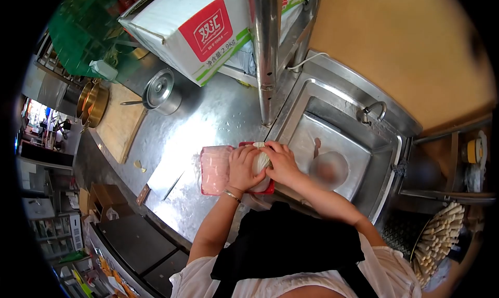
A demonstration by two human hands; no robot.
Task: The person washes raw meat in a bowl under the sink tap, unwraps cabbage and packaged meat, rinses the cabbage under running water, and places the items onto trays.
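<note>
At eleven o'clock a white carton with a red label sits left of an upright metal post. A lidded pot stands at ten, near a wooden board; brass-coloured pans lie between nine and ten. A brown-handled knife rests at eight. At three is a steel sink, its tap nearer two; pale sticks bristle at four.

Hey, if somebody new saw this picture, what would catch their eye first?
Probably the big white carton with its bold red label, up top. Next, the left hand and right hand gripping a pale bundle at a red tray, low centre. Then the steel sink to their right.
</note>
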